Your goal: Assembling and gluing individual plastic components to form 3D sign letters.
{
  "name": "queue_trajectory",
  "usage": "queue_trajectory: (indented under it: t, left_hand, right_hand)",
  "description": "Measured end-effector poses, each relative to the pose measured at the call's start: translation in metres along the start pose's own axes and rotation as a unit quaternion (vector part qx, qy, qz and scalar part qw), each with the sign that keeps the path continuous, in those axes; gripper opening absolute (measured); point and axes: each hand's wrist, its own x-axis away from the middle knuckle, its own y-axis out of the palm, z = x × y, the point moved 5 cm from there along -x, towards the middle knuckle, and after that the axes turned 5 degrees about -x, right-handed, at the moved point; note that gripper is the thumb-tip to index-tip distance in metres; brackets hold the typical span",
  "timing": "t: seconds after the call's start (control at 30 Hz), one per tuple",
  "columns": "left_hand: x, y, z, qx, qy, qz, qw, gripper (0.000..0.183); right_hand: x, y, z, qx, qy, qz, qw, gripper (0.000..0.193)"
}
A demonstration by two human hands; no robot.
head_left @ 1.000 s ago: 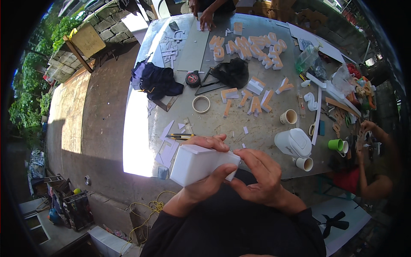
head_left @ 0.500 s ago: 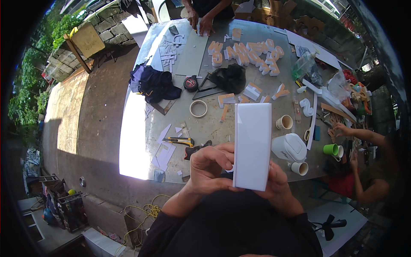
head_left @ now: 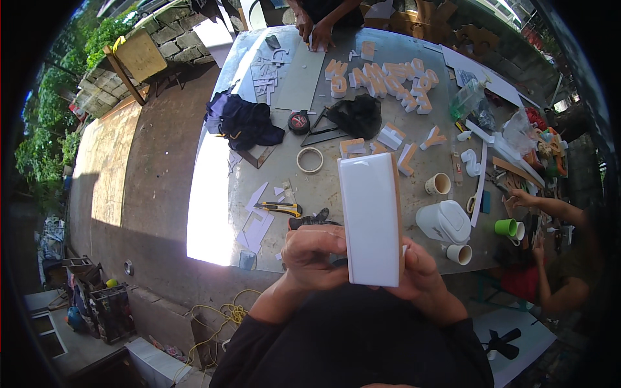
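Upright in front of my chest is a tall white block [head_left: 370, 223], glossy on its face with a thin tan edge along the right. Its full shape behind the face is hidden. My left hand [head_left: 314, 255] grips its lower left side, thumb and fingers pressed against it. On the lower right side, my right hand [head_left: 417, 268] holds it too, partly hidden behind the block. Just past my left hand lie a yellow-and-black utility knife [head_left: 279, 208] and a dark object I cannot make out. White cut scraps [head_left: 257, 223] surround the knife.
On the metal-topped table [head_left: 265, 174] are a tape roll [head_left: 310, 160], a tape measure [head_left: 299, 122], dark cloth [head_left: 242, 121], several block letters [head_left: 388, 79], paper cups [head_left: 438, 183] and a white lidded container [head_left: 443, 220]. Co-workers' hands [head_left: 317, 32] are busy at the far edge and right side.
The block has turned slightly and shifted left against the table, so its tan right edge now shows. Both hands keep hold of it. The whole view has shifted a little.
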Motion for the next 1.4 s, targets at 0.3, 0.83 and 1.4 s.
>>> queue_trajectory:
  t: [0.3, 0.83, 1.4]
  left_hand:
    - [-0.006, -0.003, 0.001, -0.040, 0.055, -0.050, 0.996, 0.059]
    - [-0.008, -0.013, 0.010, 0.004, 0.013, -0.009, 1.000, 0.046]
    - [0.019, -0.014, -0.035, 0.305, -0.205, 0.271, 0.890, 0.040]
  right_hand:
    - [-0.010, 0.013, 0.015, 0.060, -0.037, 0.049, 0.996, 0.057]
    - [-0.019, 0.014, 0.028, 0.048, -0.030, 0.056, 0.997, 0.055]
    - [-0.024, 0.061, -0.011, 0.770, -0.442, 0.052, 0.457, 0.059]
